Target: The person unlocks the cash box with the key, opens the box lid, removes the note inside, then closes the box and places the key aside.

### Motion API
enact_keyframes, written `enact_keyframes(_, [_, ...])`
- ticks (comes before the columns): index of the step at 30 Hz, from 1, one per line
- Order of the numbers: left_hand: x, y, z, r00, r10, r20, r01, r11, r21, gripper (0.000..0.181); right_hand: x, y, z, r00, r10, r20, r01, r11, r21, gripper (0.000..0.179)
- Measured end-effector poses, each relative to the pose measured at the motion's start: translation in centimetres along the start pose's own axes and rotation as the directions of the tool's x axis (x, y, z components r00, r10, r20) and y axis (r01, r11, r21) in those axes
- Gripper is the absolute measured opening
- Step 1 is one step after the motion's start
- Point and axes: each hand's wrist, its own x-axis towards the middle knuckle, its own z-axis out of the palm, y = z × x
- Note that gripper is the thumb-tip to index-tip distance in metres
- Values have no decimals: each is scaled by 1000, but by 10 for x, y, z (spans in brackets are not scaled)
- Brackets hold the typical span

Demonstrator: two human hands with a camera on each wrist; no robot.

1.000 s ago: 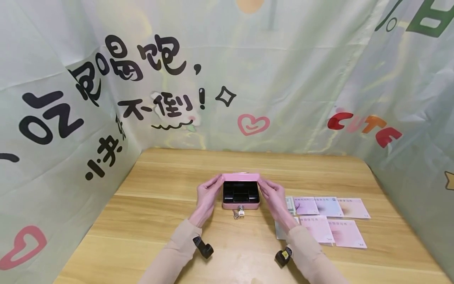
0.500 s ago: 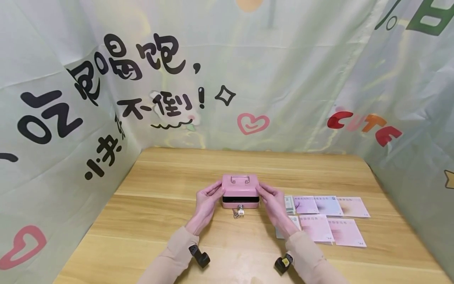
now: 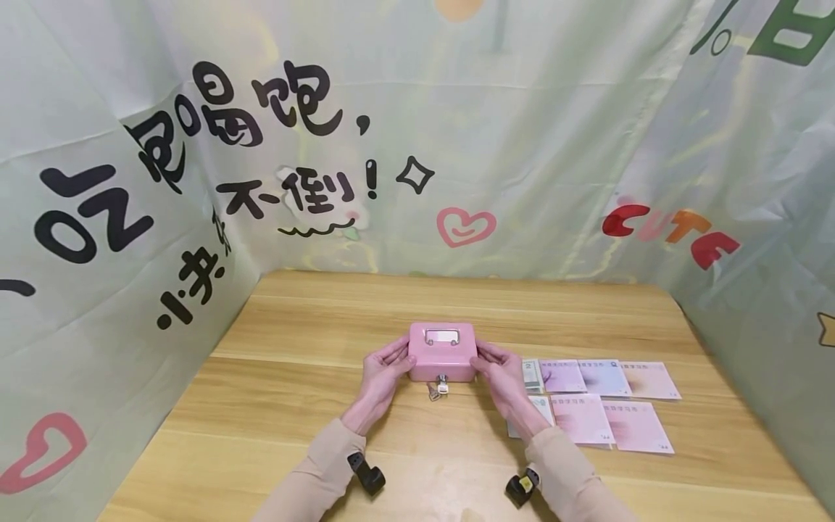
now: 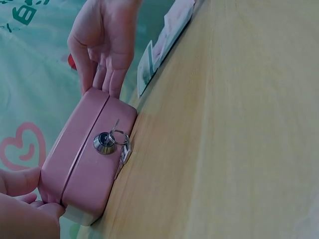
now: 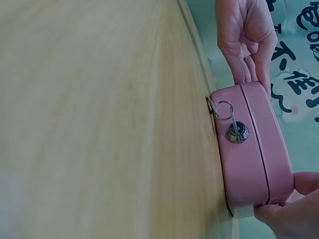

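A pink metal cash box [image 3: 442, 360] stands on the table with its lid down and a folding handle on top. My left hand [image 3: 380, 377] holds its left side, thumb at the lid's front corner and fingers along the side. On the opposite side, my right hand [image 3: 505, 375] grips the box in much the same way. A round silver lock [image 4: 104, 143] sits in the front face, a key [image 5: 234, 119] standing in it. From that key's ring hangs a second key [image 3: 433, 393]. In both wrist views the lid seam looks shut all round the front.
To the right, two rows of paper play banknotes [image 3: 583, 419] lie on the wooden table [image 3: 293, 406], partly behind my right forearm. A printed fabric curtain [image 3: 535, 145] encloses the table's back and sides. Black wrist cameras [image 3: 367, 475] are strapped to both sleeves.
The lid has swung down from wide open, through half lowered, to flat on the box, hiding the black inside. Both hands followed it down, thumbs now lower at the front corners.
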Motion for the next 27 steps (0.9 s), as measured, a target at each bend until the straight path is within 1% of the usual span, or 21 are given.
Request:
enact_keyframes(4, [-1,1,1,1000,4,3,-4,1000,17,56,1,0,0,1000,-6,10,6,1000,-1,56])
enact_keyframes(8, [-2,2,0,1000,9,17,-9,1000,27,62,3,1,1,1000,-11,19,11,1000,-17,56])
enact_keyframes(11, [0,4,0,999,14,49,-15,999,30,68,5,1,2,999,-9,43,10,1000,-22,56])
enact_keyframes(15, [5,5,-4,992,20,124,-25,999,38,77,8,2,4,998,-8,68,9,1000,-20,57])
enact_keyframes(19, [11,7,-9,981,16,192,-38,993,108,87,12,4,7,997,-18,79,20,1000,-20,56])
enact_keyframes(21, [14,9,-10,977,7,213,-42,986,164,94,13,5,9,996,-21,85,23,1000,-14,56])
enact_keyframes(27, [25,14,-13,958,-13,286,-81,947,312,112,15,7,14,995,-43,92,44,999,-11,54])
